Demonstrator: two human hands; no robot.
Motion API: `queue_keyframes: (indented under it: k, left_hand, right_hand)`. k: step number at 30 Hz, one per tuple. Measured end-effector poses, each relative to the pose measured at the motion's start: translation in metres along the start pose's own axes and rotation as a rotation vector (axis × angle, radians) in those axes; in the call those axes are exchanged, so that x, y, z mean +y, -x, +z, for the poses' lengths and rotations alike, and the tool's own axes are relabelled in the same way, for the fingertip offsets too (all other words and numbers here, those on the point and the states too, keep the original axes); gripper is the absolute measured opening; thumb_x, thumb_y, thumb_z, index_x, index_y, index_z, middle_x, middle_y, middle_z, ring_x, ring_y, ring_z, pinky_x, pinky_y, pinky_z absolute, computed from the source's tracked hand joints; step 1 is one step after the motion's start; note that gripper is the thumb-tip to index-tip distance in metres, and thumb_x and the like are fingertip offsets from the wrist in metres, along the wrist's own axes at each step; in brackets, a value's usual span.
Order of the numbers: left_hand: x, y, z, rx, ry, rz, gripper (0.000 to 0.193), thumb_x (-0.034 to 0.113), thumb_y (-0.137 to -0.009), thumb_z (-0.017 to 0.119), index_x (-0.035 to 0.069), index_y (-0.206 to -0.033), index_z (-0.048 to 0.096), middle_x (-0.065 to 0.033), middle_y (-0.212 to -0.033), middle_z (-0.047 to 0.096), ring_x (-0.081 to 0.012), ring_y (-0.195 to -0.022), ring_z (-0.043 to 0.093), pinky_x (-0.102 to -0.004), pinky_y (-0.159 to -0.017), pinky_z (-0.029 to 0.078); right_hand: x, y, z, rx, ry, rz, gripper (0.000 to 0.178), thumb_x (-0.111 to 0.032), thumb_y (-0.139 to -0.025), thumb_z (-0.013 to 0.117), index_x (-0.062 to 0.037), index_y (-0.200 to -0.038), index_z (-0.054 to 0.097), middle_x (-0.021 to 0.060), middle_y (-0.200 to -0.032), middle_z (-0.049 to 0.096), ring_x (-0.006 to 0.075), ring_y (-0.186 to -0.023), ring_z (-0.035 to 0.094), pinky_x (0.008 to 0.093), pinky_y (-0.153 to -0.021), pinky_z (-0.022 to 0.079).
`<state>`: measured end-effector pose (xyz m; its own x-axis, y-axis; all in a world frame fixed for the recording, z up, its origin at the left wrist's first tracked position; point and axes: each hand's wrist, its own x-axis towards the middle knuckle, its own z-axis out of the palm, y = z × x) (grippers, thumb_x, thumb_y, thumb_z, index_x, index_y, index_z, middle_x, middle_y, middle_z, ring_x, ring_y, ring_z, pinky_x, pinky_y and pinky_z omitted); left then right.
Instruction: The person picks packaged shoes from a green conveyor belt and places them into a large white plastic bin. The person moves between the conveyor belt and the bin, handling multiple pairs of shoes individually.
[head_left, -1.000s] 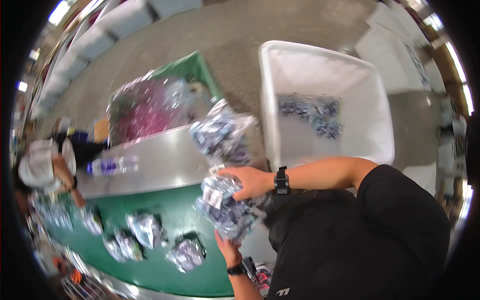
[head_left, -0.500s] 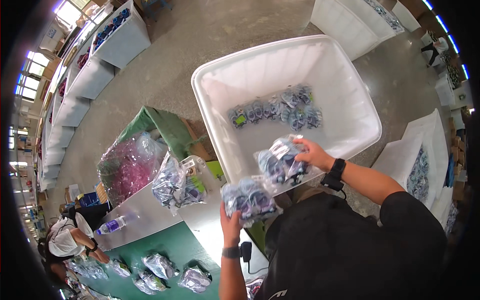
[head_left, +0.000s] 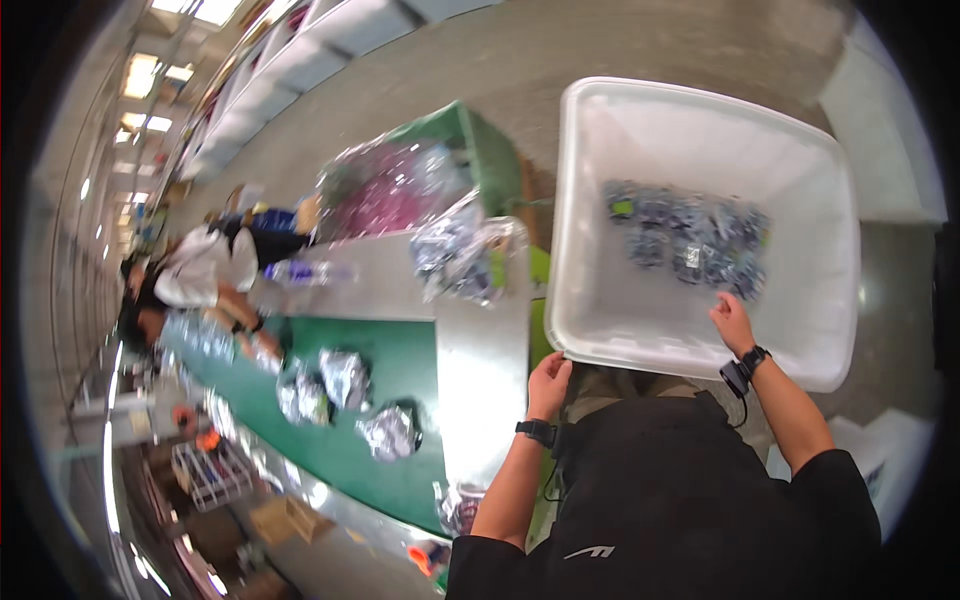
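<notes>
A large white plastic bin (head_left: 705,97) stands in front of me. On its floor lie several clear bags of blue-grey shoes (head_left: 690,225), grouped toward the far side. My right hand (head_left: 733,322) reaches over the near part of the bin, just short of the nearest bags. Its fingers are partly apart, with nothing visible in them. My left hand (head_left: 549,385) is at the bin's near left corner, beside or touching the rim. Its fingers are curled together and no bag shows in them.
Left of the bin, a metal table (head_left: 485,370) bears a bagged bundle (head_left: 460,255) and adjoins a green conveyor belt (head_left: 400,350) with several silvery bags. A green-sided box (head_left: 490,160) of pink plastic stands behind. A co-worker (head_left: 215,270) reaches over the belt.
Both bagged shoe pairs have left my hands, and more bags lie in the bin. My left hand has drawn back to the rim. The view has turned left, so the bin appears farther right.
</notes>
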<state>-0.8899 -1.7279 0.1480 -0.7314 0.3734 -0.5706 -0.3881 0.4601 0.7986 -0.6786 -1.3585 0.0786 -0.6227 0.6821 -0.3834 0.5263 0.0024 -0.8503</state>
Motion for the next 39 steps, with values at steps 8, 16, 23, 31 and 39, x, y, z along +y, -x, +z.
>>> queue_keyframes:
  k: [8, 16, 23, 31, 39]
  left_hand:
    - [-0.116, 0.104, -0.128, 0.538, 0.014, -0.109, 0.035, 0.016, -0.087, 0.065, -0.005, -0.114, 0.06, -0.013, -0.095, 0.069, -0.0159, -0.084, 0.064, -0.0281, -0.075, 0.05]
    - [-0.187, 0.149, -0.268, 1.011, -0.113, -0.164, 0.042, 0.02, -0.078, 0.072, -0.005, -0.11, 0.062, -0.0218, -0.105, 0.065, -0.0286, -0.095, 0.062, -0.0375, -0.085, 0.048]
    - [-0.23, 0.155, -0.394, 1.175, -0.397, -0.158, 0.069, 0.028, -0.072, 0.077, -0.002, -0.128, 0.051, -0.0263, -0.13, 0.05, -0.0398, -0.122, 0.045, -0.0461, -0.105, 0.035]
    - [-0.221, 0.117, -0.463, 0.786, -0.331, -0.204, 0.091, 0.042, -0.06, 0.084, -0.002, -0.131, 0.048, -0.023, -0.131, 0.052, -0.0358, -0.124, 0.047, -0.0451, -0.109, 0.028]
    - [-0.212, 0.119, -0.431, 0.829, -0.02, -0.229, 0.053, 0.026, -0.059, 0.081, 0.001, -0.1, 0.058, -0.018, -0.097, 0.063, -0.0334, -0.092, 0.058, -0.0391, -0.082, 0.047]
  right_hand:
    - [-0.074, 0.006, 0.088, -0.363, 0.058, -0.002, 0.034, -0.016, -0.083, 0.065, 0.0018, -0.111, 0.059, 0.0059, -0.083, 0.064, 0.0128, -0.074, 0.06, 0.028, -0.068, 0.048]
    - [-0.143, 0.016, 0.201, -0.582, 0.352, -0.252, 0.033, -0.018, -0.08, 0.067, -0.0008, -0.108, 0.061, 0.0071, -0.08, 0.063, 0.0158, -0.072, 0.06, 0.0306, -0.069, 0.049]
    - [-0.194, 0.059, 0.302, -0.789, 0.543, -0.393, 0.034, -0.019, -0.082, 0.066, 0.0007, -0.11, 0.06, 0.009, -0.083, 0.065, 0.0176, -0.076, 0.062, 0.0312, -0.071, 0.05]
    - [-0.26, 0.099, 0.421, -1.019, 0.666, -0.432, 0.034, -0.019, -0.086, 0.064, 0.0016, -0.112, 0.059, 0.007, -0.078, 0.065, 0.0136, -0.07, 0.061, 0.03, -0.065, 0.049]
    - [-0.318, 0.105, 0.617, -1.156, 0.337, -0.007, 0.025, -0.026, -0.091, 0.06, -0.0033, -0.101, 0.061, -0.0003, -0.077, 0.057, 0.0084, -0.064, 0.053, 0.0229, -0.056, 0.046]
